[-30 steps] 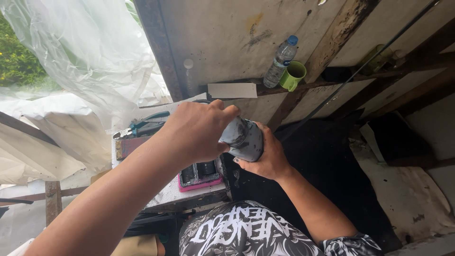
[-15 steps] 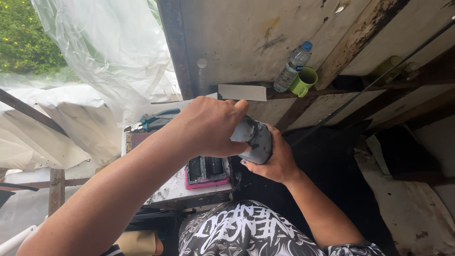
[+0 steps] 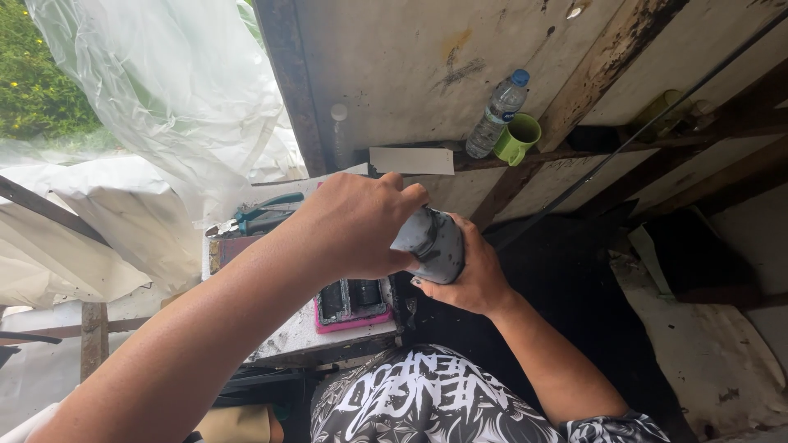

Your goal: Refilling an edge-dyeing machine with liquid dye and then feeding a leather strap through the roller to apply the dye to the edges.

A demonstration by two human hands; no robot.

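My right hand [image 3: 469,279] cups a dark grey, paint-smeared jar [image 3: 435,244] from below and behind. My left hand [image 3: 357,226] wraps over the jar's top end, fingers curled around it. The two hands hold the jar together in front of my chest, above a pink tray [image 3: 353,305] with dark compartments. The jar's top is hidden under my left fingers.
A small white table [image 3: 295,332] bears the pink tray and pliers with green handles [image 3: 258,215]. On a wooden ledge stand a plastic water bottle [image 3: 497,111], a green mug [image 3: 517,139] and a white strip [image 3: 410,160]. Clear plastic sheeting [image 3: 172,107] hangs at left.
The view has shifted a little, so the hands and jar sit slightly right and lower. Both hands stay closed on the jar, the left one over its top.
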